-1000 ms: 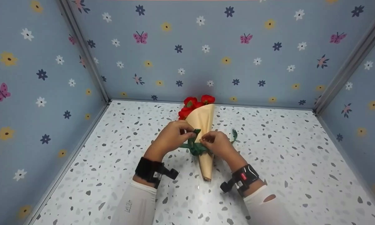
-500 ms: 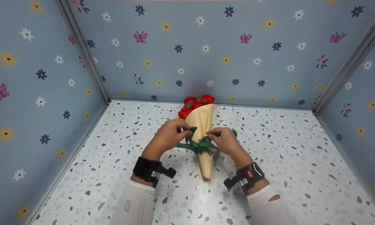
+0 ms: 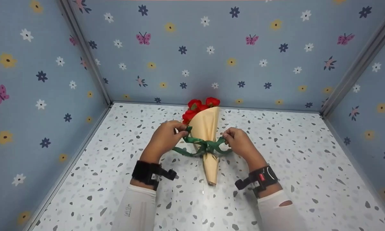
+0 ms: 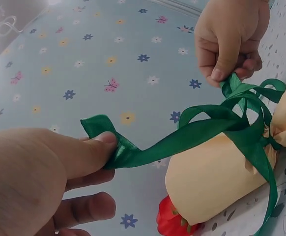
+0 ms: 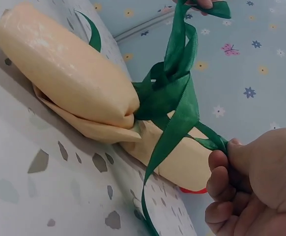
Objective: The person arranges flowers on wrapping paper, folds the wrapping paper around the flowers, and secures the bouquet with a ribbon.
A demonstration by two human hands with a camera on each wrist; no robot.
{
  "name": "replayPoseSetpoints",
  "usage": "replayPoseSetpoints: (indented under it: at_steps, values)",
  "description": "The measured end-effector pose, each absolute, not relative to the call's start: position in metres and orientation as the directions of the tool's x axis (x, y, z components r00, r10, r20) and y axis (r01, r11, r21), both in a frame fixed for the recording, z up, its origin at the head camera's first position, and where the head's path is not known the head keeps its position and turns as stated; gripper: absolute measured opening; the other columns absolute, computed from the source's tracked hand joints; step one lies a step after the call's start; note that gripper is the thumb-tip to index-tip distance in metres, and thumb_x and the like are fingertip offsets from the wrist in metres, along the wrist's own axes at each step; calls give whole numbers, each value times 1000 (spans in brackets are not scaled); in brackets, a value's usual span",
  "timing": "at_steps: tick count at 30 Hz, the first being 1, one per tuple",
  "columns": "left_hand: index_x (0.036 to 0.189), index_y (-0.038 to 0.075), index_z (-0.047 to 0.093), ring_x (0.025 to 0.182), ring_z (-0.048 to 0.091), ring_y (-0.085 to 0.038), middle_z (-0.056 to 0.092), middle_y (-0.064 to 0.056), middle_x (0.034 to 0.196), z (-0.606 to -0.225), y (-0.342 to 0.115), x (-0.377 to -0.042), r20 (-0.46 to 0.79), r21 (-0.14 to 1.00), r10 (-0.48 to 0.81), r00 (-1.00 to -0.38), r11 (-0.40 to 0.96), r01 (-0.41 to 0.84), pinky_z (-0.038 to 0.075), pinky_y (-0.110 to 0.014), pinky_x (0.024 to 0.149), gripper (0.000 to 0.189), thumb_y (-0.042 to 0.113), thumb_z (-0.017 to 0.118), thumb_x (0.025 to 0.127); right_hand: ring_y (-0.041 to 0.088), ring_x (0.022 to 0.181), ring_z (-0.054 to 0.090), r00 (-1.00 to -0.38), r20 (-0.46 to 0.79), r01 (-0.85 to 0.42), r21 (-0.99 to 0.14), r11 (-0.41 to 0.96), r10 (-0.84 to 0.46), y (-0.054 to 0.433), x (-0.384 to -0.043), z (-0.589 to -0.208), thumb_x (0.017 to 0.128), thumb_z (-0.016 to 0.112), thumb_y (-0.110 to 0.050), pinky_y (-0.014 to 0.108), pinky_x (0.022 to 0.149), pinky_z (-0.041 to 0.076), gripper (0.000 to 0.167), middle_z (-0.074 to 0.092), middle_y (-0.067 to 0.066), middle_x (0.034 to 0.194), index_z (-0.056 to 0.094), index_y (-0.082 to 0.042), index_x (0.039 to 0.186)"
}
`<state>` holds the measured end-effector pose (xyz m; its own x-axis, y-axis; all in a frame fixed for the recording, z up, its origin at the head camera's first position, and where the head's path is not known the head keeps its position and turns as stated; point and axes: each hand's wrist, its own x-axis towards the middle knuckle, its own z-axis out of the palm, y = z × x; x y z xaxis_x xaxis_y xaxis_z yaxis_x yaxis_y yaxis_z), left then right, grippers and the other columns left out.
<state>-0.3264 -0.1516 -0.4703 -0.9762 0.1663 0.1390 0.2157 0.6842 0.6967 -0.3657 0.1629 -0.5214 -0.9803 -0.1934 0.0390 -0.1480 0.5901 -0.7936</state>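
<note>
A bouquet of red flowers (image 3: 189, 115) in tan wrapping paper (image 3: 205, 123) lies on the table, blooms toward the back wall. Round its narrow waist goes a green ribbon (image 4: 197, 135), gathered in a loose knot with loops (image 5: 165, 96). Pinched between thumb and fingers of my left hand (image 3: 164, 139) is one ribbon end, held out to the left of the wrap. My right hand (image 3: 241, 143) pinches a ribbon loop on the other side, its remaining fingers curled in. Both stretches of ribbon rise off the paper. Another tail hangs down toward the table in both wrist views.
The speckled white table (image 3: 292, 160) meets a blue flower-print back panel (image 3: 224, 70) just behind the blooms. Similar panels with grey metal corner posts (image 3: 86, 54) close in the left and right sides.
My hands have drawn apart, the left going left with its ribbon end, the right going right with a loop. The ribbon between them is now spread wider; the bouquet stays in place.
</note>
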Motion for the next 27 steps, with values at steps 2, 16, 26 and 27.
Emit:
replayPoseSetpoints:
  at_steps: [2, 16, 26, 27]
  values:
    - [115, 20, 87, 107, 72, -26, 79, -1, 127, -474, -155, -330, 108, 681, 141, -984, 711, 176, 60, -46, 90, 10, 24, 79, 109, 15, 77, 62, -981, 22, -134, -796, 590, -194, 171, -368, -522, 118, 62, -14, 29, 69, 51, 18, 71, 6, 88, 74, -3, 111]
    - [112, 10, 84, 100, 75, -25, 82, -8, 114, -512, -182, -348, -79, 552, 71, -994, 834, 15, 60, -47, 92, 15, 23, 79, 108, 17, 80, 63, -959, -202, -2, -693, 721, -198, 228, -374, -525, 120, 57, -18, 30, 67, 52, 24, 71, 6, 92, 75, -2, 114]
    - [111, 11, 84, 100, 73, -27, 81, -7, 111, -525, -186, -350, -153, 533, 67, -986, 846, -25, 58, -47, 91, 12, 21, 78, 107, 19, 84, 68, -945, -234, -45, -598, 800, -228, 260, -370, -531, 118, 62, -20, 33, 74, 55, 25, 77, 10, 95, 79, -3, 111]
    - [110, 11, 83, 100, 73, -27, 81, -7, 110, -527, -186, -350, -158, 534, 65, -985, 845, -30, 58, -46, 90, 12, 21, 79, 107, 19, 84, 68, -945, -233, -50, -594, 803, -231, 262, -370, -532, 118, 63, -20, 33, 75, 55, 25, 77, 9, 95, 79, -3, 111]
